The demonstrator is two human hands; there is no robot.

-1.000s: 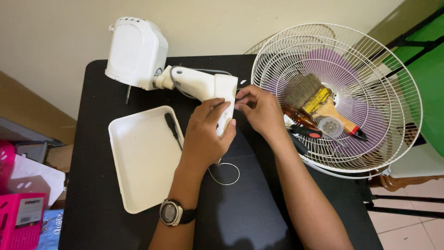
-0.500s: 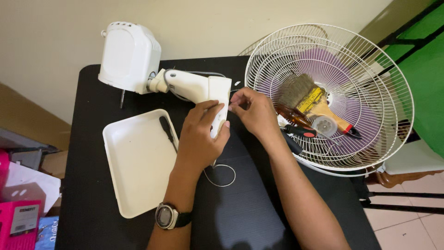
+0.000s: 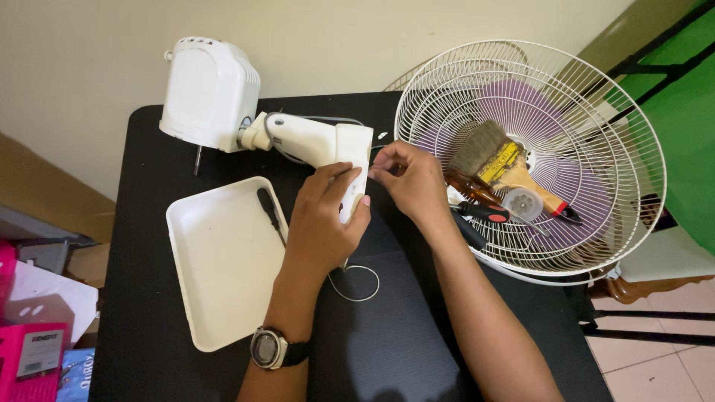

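Note:
A white fan motor unit (image 3: 211, 91) with its white neck and bracket (image 3: 320, 143) lies on the black table (image 3: 141, 223). My left hand (image 3: 322, 219), with a wristwatch, grips the lower end of the bracket. My right hand (image 3: 412, 179) pinches something small at the bracket's right edge; what it is cannot be made out. A thin white cord loop (image 3: 356, 283) lies on the table just below my left hand.
A white tray (image 3: 223, 260) left of my hands has a black-handled screwdriver (image 3: 269, 214) on its rim. At right, white fan grilles (image 3: 596, 149) hold a purple blade, a paint brush (image 3: 506, 165) and screwdrivers (image 3: 480, 211). Pink boxes (image 3: 30, 350) lie far left.
Both hands have stayed on the bracket with only small finger shifts. The camera view shifted slightly, so the whole scene sits a little differently in frame.

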